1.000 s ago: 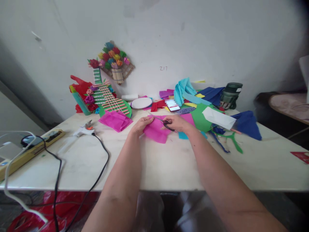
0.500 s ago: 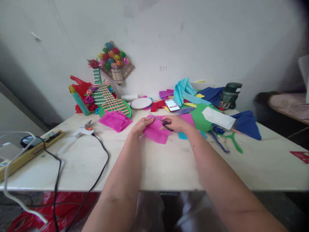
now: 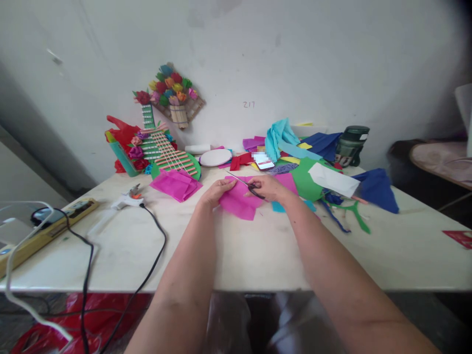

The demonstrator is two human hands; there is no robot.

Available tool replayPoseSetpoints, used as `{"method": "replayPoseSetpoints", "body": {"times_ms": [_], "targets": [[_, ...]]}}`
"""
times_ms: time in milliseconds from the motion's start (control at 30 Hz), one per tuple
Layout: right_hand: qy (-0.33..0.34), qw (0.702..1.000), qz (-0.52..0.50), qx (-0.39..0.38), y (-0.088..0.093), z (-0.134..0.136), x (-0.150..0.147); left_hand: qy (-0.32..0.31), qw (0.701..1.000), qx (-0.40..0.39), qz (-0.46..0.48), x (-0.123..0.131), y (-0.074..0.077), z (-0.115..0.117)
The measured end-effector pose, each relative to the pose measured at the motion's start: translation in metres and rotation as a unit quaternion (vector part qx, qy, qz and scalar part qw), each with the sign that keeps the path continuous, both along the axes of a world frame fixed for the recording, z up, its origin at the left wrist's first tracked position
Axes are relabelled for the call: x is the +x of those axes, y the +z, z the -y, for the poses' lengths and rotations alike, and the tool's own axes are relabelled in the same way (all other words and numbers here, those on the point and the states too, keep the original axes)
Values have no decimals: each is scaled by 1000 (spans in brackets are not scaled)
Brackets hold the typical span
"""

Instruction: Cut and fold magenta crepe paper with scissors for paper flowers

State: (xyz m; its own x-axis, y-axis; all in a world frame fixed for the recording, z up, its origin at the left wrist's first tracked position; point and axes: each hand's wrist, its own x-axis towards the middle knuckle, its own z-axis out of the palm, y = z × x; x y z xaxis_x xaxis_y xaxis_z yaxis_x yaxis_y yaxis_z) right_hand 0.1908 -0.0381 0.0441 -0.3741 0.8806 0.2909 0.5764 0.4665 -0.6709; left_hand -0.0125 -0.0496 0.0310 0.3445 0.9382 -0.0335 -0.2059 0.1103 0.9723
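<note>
My right hand [image 3: 268, 188] is closed on the dark handles of a pair of scissors [image 3: 254, 190], whose blades point up and left over a sheet of magenta crepe paper [image 3: 239, 204]. The left edge of that sheet is pinched between the fingers of my left hand [image 3: 218, 191], close to the scissor tips. Part of the sheet is covered by my right hand and shows again beyond it. To the left lies a folded stack of magenta paper [image 3: 176, 185], apart from both hands.
A glue gun [image 3: 129, 198] with a black cord and a power strip [image 3: 47, 231] lie left. Behind stand a guitar-shaped craft [image 3: 173, 157] and a white oval disc [image 3: 216, 157]. Right are a phone [image 3: 263, 161], green paper [image 3: 306, 179], a white sheet [image 3: 334, 179] and a dark bottle [image 3: 351, 146].
Both hands stay in nearly the same place, with the scissors still over the magenta paper. Only a very slight shift of the view shows.
</note>
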Motion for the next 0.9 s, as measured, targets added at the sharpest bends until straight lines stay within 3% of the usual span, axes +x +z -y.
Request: {"method": "replayPoseSetpoints", "body": {"times_ms": [200,433,600,900], "targets": [[-50,998,17,39,8,1,8,20,1000,-3,8,0,-1,-2],[-232,955,178,46,13,0,24,56,998,0,40,-1,0,-4],[-243,928,281,5,8,-3,26,70,996,20,52,-2,-2,-7],[-227,921,312,-50,9,2,22,133,986,54,82,-2,-3,-12]]}}
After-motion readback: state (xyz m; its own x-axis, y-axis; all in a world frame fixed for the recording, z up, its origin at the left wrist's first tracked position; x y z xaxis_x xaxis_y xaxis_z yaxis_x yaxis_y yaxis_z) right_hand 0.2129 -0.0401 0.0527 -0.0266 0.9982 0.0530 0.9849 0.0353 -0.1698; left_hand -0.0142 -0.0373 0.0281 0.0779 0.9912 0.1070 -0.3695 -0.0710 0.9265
